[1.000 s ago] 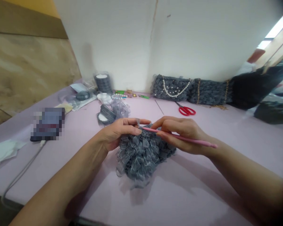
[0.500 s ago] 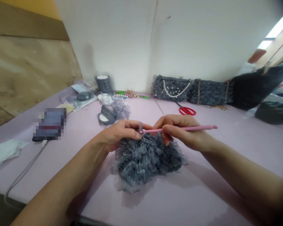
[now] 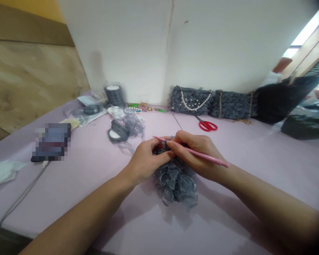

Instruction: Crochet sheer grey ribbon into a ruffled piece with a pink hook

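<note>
My right hand [image 3: 194,154] is shut around a pink crochet hook [image 3: 204,156], whose tip points up and left past the fingers of my left hand [image 3: 149,159]. My left hand pinches the top edge of a grey sheer-ribbon crochet piece [image 3: 174,182]. The ruffled piece hangs down onto the lilac table top [image 3: 241,150], bunched under both hands. My fingers hide its upper edge and the exact spot where the hook meets the ribbon.
Beyond the hands lie grey ribbon spools [image 3: 115,95], [image 3: 118,131], loose sheer ribbon [image 3: 133,124] and red scissors [image 3: 206,125]. Grey ribbon bags with pearl and gold chains [image 3: 190,101] stand against the white wall [image 3: 228,46]. A pixelated object [image 3: 51,143] lies left.
The hook has swung from level to tilted, its tip up and left. The ribbon piece now looks narrower and more bunched. My hands have moved closer together.
</note>
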`<state>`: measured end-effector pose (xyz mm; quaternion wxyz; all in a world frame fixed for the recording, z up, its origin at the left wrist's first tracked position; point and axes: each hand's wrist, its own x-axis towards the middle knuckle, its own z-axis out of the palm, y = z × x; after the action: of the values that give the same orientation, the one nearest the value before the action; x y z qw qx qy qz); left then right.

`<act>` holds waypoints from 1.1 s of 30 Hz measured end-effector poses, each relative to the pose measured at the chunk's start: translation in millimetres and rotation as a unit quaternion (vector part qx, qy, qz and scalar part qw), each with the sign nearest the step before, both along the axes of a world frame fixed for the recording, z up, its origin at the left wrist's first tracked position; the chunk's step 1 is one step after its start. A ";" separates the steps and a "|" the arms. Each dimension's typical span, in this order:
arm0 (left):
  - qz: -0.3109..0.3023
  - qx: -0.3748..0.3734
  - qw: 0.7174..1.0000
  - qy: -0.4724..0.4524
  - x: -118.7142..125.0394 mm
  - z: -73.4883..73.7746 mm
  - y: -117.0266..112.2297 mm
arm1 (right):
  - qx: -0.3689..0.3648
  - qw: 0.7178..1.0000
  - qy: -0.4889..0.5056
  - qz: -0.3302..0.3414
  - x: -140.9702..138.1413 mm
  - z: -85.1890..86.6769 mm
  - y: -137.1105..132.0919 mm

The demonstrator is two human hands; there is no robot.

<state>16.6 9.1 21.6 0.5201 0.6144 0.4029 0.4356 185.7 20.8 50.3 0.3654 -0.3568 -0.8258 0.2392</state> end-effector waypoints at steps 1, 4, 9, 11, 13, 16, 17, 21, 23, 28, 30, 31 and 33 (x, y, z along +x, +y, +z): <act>-0.001 0.000 1.000 0.015 -0.7 0.7 0.2 | -0.038 0.999 0.005 -0.003 -0.4 1.9 -1.5; -0.025 -0.009 0.999 0.017 -6.6 3.5 2.6 | -0.145 0.988 0.048 -0.007 -0.3 3.1 -0.7; -0.011 0.001 1.000 0.009 -28.0 9.9 13.1 | -0.150 0.982 0.116 0.001 4.2 -1.6 10.5; -0.002 -0.005 1.000 0.020 -34.1 11.9 15.6 | -0.144 0.982 0.120 0.003 5.9 -3.6 13.5; -0.020 0.009 1.000 0.017 -36.7 12.7 16.1 | -0.145 0.982 0.123 0.013 7.3 -5.1 15.1; -0.054 0.021 0.998 0.003 -36.4 11.4 14.6 | -0.149 0.979 0.137 0.027 9.2 -6.6 15.9; -0.059 0.010 0.998 -0.003 -35.7 10.6 13.8 | -0.149 0.978 0.142 0.030 9.7 -6.9 16.0; -0.066 -0.062 0.994 -0.067 -29.4 8.4 9.4 | -0.138 0.980 0.130 0.062 11.2 -8.1 16.5; -0.069 -0.088 0.986 -0.125 -24.2 8.5 6.9 | -0.134 0.981 0.119 0.073 11.2 -9.5 16.8; -0.043 -0.115 0.978 -0.166 -12.7 10.1 2.1 | -0.134 0.980 0.118 0.091 10.2 -13.2 16.0; -0.031 -0.117 0.980 -0.155 -11.3 11.2 0.8 | -0.135 0.979 0.119 0.098 9.8 -13.9 14.9; -0.027 -0.118 0.981 -0.151 -11.1 11.9 0.3 | -0.136 0.979 0.118 0.099 9.6 -14.1 14.4; -0.021 -0.125 0.982 -0.143 -11.5 13.1 -0.4 | -0.137 0.979 0.117 0.100 9.3 -14.5 13.5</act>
<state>5.1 8.6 34.8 0.6539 0.4844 0.3623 0.4545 195.0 34.3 35.8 0.3815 -0.2882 -0.7685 0.4253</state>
